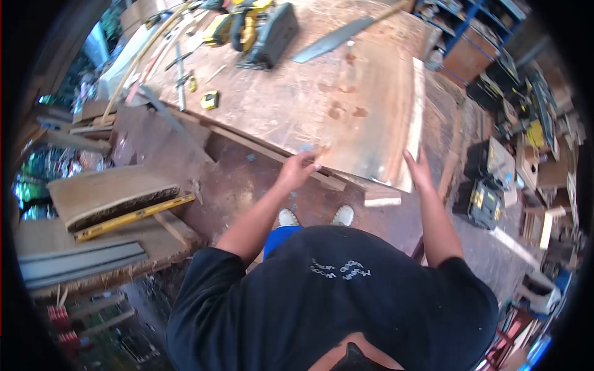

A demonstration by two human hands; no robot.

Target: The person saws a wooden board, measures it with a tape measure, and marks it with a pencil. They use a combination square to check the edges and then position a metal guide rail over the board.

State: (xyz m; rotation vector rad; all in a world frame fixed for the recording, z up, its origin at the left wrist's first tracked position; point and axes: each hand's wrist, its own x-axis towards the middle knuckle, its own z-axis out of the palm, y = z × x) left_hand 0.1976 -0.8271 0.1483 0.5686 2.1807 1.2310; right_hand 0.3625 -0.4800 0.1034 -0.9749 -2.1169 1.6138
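Note:
A wide wooden slab with a pale live edge and several dark wet-looking marks lies across the near right part of the workbench. My left hand is at the slab's near left corner, with its fingers curled and pinched at the edge. At the slab's right side, my right hand grips the pale edge, its thumb toward the top face and its fingers along the outside. The undersides of both grips are hidden. A broad grey blade with a wooden handle lies just beyond the slab.
Yellow-and-black power tools and a tape measure sit on the bench. To the left, a yellow spirit level lies beside a thick bark-edged slab. Black toolboxes stand at right. A wood offcut lies below the slab.

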